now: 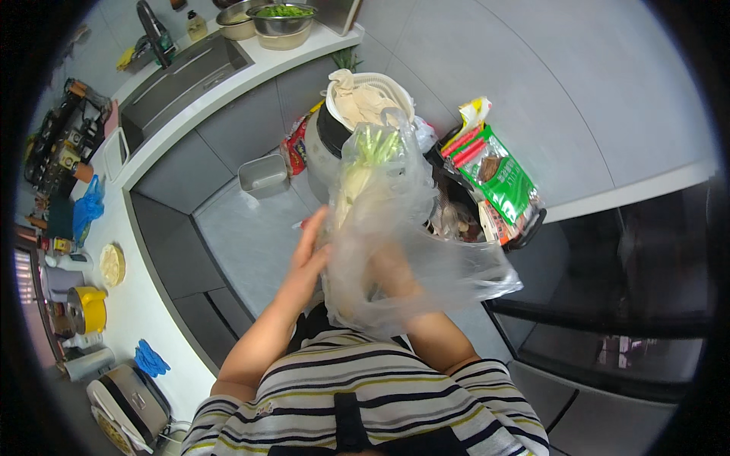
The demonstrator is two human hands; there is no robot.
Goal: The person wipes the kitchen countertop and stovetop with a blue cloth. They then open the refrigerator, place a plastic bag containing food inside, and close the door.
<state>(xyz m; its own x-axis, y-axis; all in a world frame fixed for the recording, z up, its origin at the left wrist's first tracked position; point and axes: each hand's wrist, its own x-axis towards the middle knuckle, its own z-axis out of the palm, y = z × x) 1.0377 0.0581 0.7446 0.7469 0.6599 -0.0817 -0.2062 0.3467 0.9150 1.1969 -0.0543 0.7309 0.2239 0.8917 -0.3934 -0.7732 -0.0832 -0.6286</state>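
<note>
A clear plastic bag (pixel 456 262) spreads in front of my body, blurred by motion. Inside its upper left part lies a pale vegetable with green cut stalks (pixel 370 151), perhaps a white radish. My left hand (pixel 311 251) presses against the bag's left side, fingers pointing up along the vegetable. My right hand (pixel 393 268) is behind or inside the film on the other side; its fingers are veiled by plastic and blur, so its grip cannot be made out.
Beyond the bag, a white basket (pixel 402 91) with beige cloth rests on a round bin-like container. Right of it, a black container (pixel 533 231) holds packets. A grey plastic tub (pixel 263 175) sits on the floor. The white counter (pixel 148 251) with the sink (pixel 182 85) curves along the left.
</note>
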